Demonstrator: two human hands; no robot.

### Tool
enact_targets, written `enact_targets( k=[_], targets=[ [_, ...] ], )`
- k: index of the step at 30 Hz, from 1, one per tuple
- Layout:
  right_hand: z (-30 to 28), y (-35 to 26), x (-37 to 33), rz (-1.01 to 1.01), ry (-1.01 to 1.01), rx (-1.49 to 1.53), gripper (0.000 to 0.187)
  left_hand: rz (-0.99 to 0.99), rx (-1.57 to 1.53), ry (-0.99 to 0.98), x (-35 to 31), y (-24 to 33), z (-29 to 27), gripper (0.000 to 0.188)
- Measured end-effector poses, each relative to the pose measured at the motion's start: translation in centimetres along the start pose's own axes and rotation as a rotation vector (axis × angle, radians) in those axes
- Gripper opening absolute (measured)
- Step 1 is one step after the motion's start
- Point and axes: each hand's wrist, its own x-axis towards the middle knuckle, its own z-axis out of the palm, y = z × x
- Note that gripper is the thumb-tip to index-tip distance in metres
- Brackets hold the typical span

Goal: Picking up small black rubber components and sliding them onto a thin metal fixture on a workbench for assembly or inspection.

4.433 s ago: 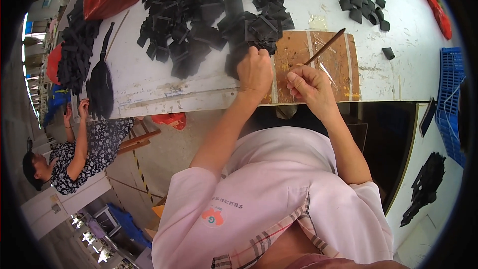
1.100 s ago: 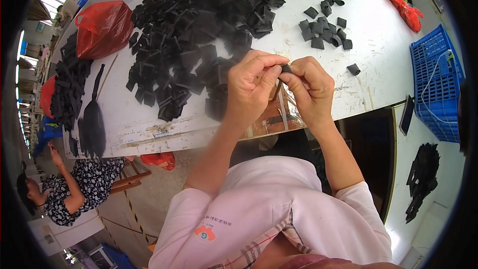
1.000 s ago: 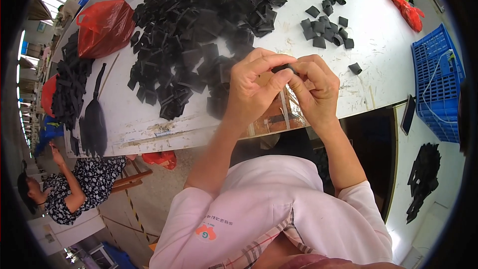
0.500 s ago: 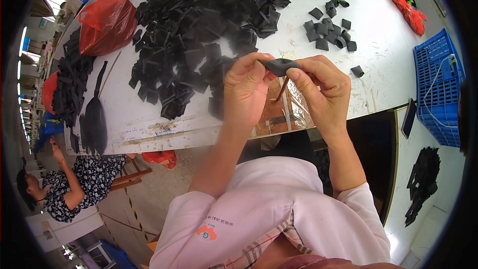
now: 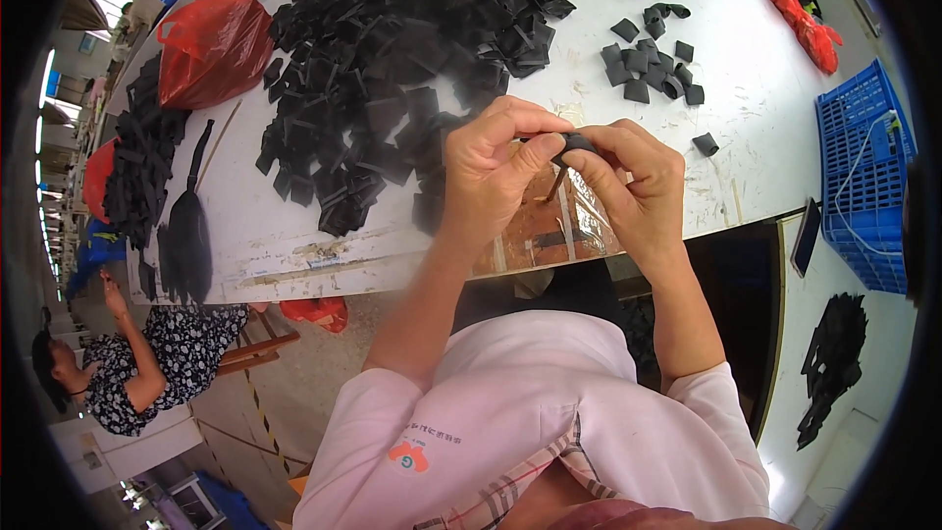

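Between both hands I hold a small black fabric loop [image 5: 577, 143] above the table's front edge. My left hand [image 5: 498, 162] pinches one side with thumb and forefinger. On the other side, my right hand [image 5: 636, 172] grips it the same way, so fingers cover much of it. Just below the loop a thin brown rod [image 5: 557, 183] stands up from a brown board [image 5: 535, 236] with clear tape on it. A big heap of black fabric pieces [image 5: 383, 49] lies beyond my left hand. Several black loops [image 5: 648, 64] are scattered past my right hand.
On the table's left are a red plastic bag [image 5: 211, 54], a black brush-like thing [image 5: 186, 236] and more black strips [image 5: 137, 157]. To the right stands a blue plastic crate [image 5: 863, 177]. A person in a flowered top [image 5: 157, 363] sits at the left.
My left hand has moved right, closer to my right hand. The fabric loop, stretched between the fingers before, is now bunched and more covered by them.
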Motion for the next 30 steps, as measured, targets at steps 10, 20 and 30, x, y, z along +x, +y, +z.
enact_targets(
  k=[10, 20, 30],
  targets=[
    [0.8, 2.1, -0.4, -0.046, 0.026, 0.155, 0.009, 0.169, 0.310, 0.024, -0.5, 0.0, 0.4, 0.007],
    [1.1, 2.6, -0.8, -0.081, 0.074, 0.028, 0.010, 0.144, 0.159, 0.014, -0.4, -1.1, 1.0, 0.008],
    [-0.6, 2.2, 0.8, -0.132, -0.023, -0.179, 0.005, 0.014, 0.038, -0.054, 0.6, -3.0, -0.9, 0.009]
  ],
)
